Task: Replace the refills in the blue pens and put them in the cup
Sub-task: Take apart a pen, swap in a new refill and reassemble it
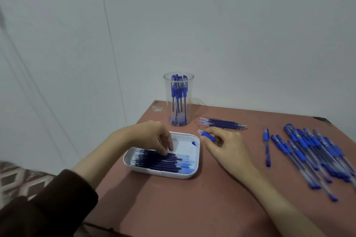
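A white tray (194, 174) near the table's left edge holds several dark blue refills (154, 161). My left hand (154, 136) reaches down into the tray, fingertips touching the refills. My right hand (223, 146) grips a blue pen barrel (209, 137) just right of the tray. A clear plastic cup (178, 100) at the back holds several blue pens. A loose pile of blue pens (316, 152) lies at the right, with one pen (266, 146) apart from it.
Several refills (223, 122) lie side by side on the reddish-brown table (192, 208), between the cup and my right hand. A grey wall stands behind the table. A patterned fabric (17, 181) shows at the lower left beyond the table's edge.
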Demonstrator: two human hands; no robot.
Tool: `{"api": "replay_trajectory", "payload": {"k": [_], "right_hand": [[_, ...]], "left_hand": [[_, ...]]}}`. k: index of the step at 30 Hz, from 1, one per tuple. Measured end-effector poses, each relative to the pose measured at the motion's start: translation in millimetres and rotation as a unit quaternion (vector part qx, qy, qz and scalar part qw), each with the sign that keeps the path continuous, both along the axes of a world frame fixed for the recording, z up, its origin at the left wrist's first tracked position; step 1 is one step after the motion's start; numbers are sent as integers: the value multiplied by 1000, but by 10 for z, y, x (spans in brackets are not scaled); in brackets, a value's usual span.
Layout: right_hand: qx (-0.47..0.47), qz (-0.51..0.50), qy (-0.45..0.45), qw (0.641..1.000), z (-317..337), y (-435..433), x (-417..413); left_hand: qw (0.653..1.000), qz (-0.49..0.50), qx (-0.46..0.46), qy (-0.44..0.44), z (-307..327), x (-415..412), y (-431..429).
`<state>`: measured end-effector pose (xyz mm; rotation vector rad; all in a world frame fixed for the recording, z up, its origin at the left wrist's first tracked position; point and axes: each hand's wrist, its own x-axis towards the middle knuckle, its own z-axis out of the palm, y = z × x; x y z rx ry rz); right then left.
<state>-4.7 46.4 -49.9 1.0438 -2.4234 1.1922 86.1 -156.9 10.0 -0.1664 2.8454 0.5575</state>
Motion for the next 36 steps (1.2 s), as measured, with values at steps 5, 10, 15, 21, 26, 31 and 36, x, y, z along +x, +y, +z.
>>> {"api": "replay_trajectory", "payload": {"k": [5,10,15,21,26,31,36], "right_hand": [[2,1,-7,1000,2,35,21],[0,8,-14,1000,12,59,27],[-60,34,-30,997,160,52,39],[33,12,11,999,279,161,-84],[48,-60,9,997,367,360,-270],[-154,-108,-113,976,450,452,-388],[-192,-64,-151,968,452,388,-384]], "left_hand": [[1000,7,-7,-14,-51,-9,-6],[1000,0,-13,-17,-25,-22,-3],[993,3,-22,112,52,-56,80],[963,-49,-43,260,138,-319,480],[910,-112,-115,382,122,-584,699],[839,43,-35,542,-51,-714,1008],[813,152,423,370,-176,-872,1278]]}}
